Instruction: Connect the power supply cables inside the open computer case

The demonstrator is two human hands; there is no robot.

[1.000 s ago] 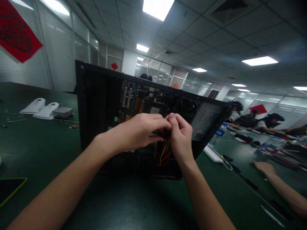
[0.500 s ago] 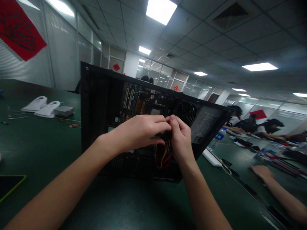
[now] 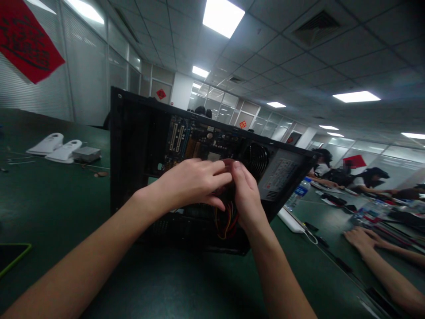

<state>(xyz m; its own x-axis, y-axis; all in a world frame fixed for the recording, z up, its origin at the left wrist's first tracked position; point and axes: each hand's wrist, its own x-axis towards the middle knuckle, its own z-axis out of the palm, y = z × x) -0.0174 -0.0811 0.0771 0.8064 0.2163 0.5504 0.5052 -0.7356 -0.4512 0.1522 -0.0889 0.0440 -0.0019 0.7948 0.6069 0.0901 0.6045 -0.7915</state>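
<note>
At frame centre, left hand [image 3: 191,184] and right hand [image 3: 245,195] have fingers clamped together on the cable bundle [image 3: 227,217] inside the computer case [image 3: 133,146].

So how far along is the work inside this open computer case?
Already done, by the look of it: the computer case stands open on the green table, with its circuit board and fan in place. In hand: the left hand and right hand meet over a dark plug at the red and yellow wires. Left: whether the plug is seated is hidden; the wires hang loose.
</note>
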